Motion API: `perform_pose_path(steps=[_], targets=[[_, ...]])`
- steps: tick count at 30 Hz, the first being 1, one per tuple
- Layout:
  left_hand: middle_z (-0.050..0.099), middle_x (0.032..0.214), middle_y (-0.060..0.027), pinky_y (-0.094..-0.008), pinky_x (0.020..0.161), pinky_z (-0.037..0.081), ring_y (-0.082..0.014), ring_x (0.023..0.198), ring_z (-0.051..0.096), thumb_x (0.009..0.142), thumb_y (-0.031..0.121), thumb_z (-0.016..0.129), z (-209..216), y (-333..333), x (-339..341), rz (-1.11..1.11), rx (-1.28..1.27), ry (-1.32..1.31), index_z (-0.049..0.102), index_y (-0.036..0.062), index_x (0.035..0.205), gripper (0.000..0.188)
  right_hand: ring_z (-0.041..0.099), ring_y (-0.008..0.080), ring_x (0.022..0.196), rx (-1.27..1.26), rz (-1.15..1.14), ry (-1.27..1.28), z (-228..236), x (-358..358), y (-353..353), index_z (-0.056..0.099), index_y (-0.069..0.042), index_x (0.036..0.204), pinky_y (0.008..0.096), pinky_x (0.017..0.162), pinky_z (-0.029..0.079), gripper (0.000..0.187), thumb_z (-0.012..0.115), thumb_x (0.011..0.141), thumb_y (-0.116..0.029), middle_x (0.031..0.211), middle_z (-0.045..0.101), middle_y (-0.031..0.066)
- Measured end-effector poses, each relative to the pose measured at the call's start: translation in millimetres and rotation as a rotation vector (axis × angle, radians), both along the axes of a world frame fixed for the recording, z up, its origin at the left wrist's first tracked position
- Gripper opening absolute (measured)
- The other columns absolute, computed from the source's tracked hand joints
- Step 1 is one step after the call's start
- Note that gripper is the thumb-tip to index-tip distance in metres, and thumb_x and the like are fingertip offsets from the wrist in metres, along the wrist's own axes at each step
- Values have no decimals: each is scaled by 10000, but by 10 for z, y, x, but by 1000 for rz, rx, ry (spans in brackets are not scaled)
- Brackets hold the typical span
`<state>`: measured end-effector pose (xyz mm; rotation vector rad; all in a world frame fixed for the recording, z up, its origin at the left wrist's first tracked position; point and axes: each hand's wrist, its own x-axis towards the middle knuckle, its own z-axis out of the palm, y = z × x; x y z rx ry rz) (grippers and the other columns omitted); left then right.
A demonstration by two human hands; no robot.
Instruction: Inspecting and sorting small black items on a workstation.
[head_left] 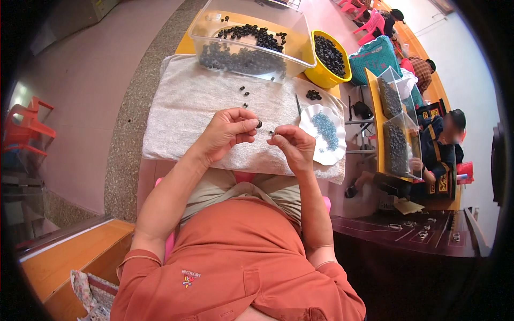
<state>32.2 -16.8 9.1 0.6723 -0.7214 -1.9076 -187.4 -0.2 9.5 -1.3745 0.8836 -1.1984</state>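
Observation:
Over the towel, my left hand point(230, 135) pinches a small black round piece point(259, 123) between thumb and fingertips. Close beside it on the right, the thumb and forefinger of my right hand point(294, 145) are pressed together on a tiny dark piece point(271, 132); its kind is too small to make out. The two hands are a little apart. Right of my right hand lies a white wavy-rimmed plate point(307, 115) with a heap of tiny pale-blue clear pieces point(325, 131). A few loose black pieces point(242, 88) rest on the white towel point(179, 115) beyond my left hand.
A clear plastic bin point(305, 36) of black pieces stands at the far edge, beside a yellow bowl point(321, 76) filled with more. A small black cluster point(314, 94) and a thin dark stick point(298, 104) lie near the plate. Another person point(447, 131) sits at right behind clear boxes point(396, 147).

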Motion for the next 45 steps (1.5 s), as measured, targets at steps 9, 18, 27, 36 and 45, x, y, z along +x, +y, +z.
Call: perform_pose_path(steps=[9,18,27,36,45], targets=[[678,864,-34,-262,682,574,-115,773,661,902,107,683,-12,71,-74,-57,15,17,664,42,1001,120,685,150,833,25,-47,-9,125,31,40,655,58,998,259,747,566,149,667,853,90,886,696,98],[678,902,-46,-262,706,573,-125,805,662,885,102,705,-5,100,-103,-103,5,30,669,30,1007,146,661,135,820,-40,-21,-7,133,74,45,671,44,945,243,719,553,132,682,829,106,908,669,83],[684,898,-34,-249,719,566,-116,804,666,880,116,714,-9,98,-126,-123,-47,-29,675,42,995,142,640,135,832,-91,32,65,73,62,32,677,44,943,235,722,540,138,704,816,92,919,655,88],[680,900,-35,-256,729,566,-119,809,660,887,116,705,-2,121,-133,-103,-39,-16,677,39,985,127,645,161,823,-347,-108,239,44,151,75,684,33,987,257,698,516,186,718,807,64,921,674,111],[680,914,-48,-277,739,574,-128,819,658,902,85,676,-3,117,-169,41,-9,34,664,23,1021,134,633,144,809,-498,-191,510,147,291,174,659,32,1092,258,696,533,204,639,890,39,1040,642,114]])
